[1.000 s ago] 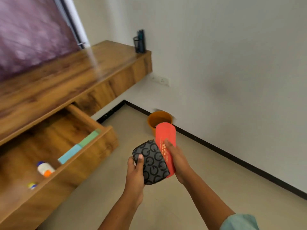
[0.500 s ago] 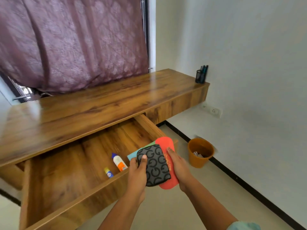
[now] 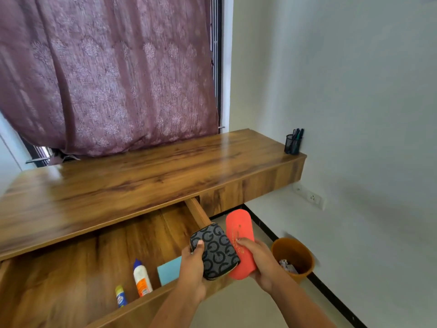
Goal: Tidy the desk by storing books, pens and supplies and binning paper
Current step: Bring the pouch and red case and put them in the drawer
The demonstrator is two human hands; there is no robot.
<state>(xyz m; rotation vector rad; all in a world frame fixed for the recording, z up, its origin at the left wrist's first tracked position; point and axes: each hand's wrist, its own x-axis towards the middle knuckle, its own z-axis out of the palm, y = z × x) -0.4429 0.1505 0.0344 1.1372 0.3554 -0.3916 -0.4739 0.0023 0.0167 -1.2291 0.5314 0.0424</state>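
My left hand [image 3: 192, 268] grips a grey zip pouch [image 3: 216, 250] patterned with dark letters, thumb on top. My right hand [image 3: 259, 262] holds a red-orange oval case [image 3: 238, 235] with gold lettering, just right of the pouch. Both are held above the front right corner of the open wooden drawer [image 3: 82, 275]. Inside the drawer lie a white glue bottle [image 3: 141, 278] with an orange label, a small yellow-capped glue stick [image 3: 121, 295] and a light blue pad [image 3: 169, 271], partly hidden by my left hand.
The wooden desk top [image 3: 142, 176] stretches above the drawer, with a black mesh pen holder [image 3: 293, 144] at its far right corner. An orange bin [image 3: 293, 258] with paper scraps stands on the floor by the white wall. A purple curtain [image 3: 106, 74] hangs behind.
The view swung left and up from the bin toward the desk. Both hands carried the pouch and the red case from over the floor to over the drawer's right front corner.
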